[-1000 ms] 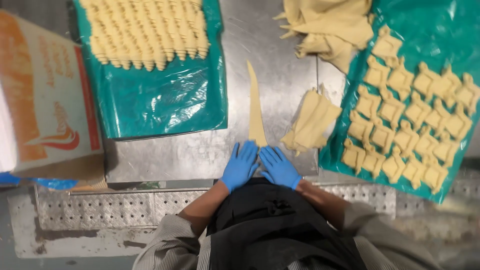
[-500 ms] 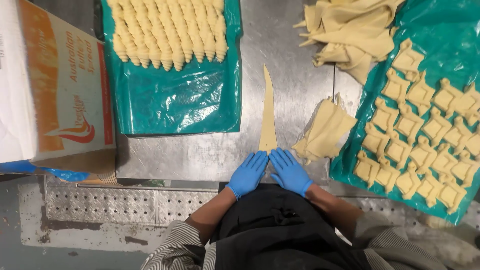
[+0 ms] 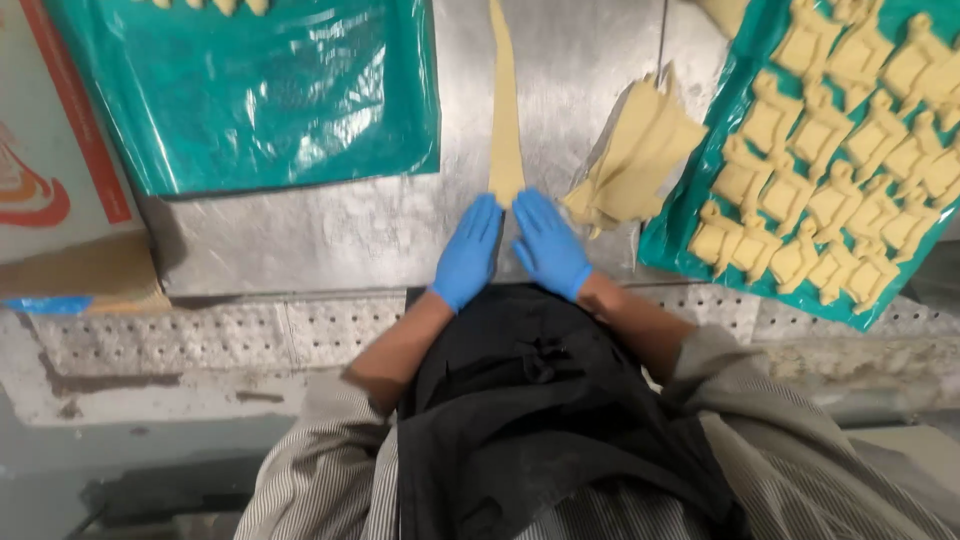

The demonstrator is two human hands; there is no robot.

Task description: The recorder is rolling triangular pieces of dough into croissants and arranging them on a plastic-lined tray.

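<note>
Lying flat on steel, long pale dough strip (image 3: 505,110), tapering away, both gloved hands' grip open, fingertips at its wide end

Steel worktop (image 3: 330,235) as landmark. Green plastic sheet (image 3: 250,90) on worktop's far left part, mostly bare, few pastries at its top edge. Cardboard box (image 3: 55,170), white with orange print, at worktop's left end. Second green sheet (image 3: 690,215) at worktop's right, carrying rows of folded raw pastries (image 3: 830,170). Perforated metal ledge (image 3: 220,335) along worktop's near edge.
</note>
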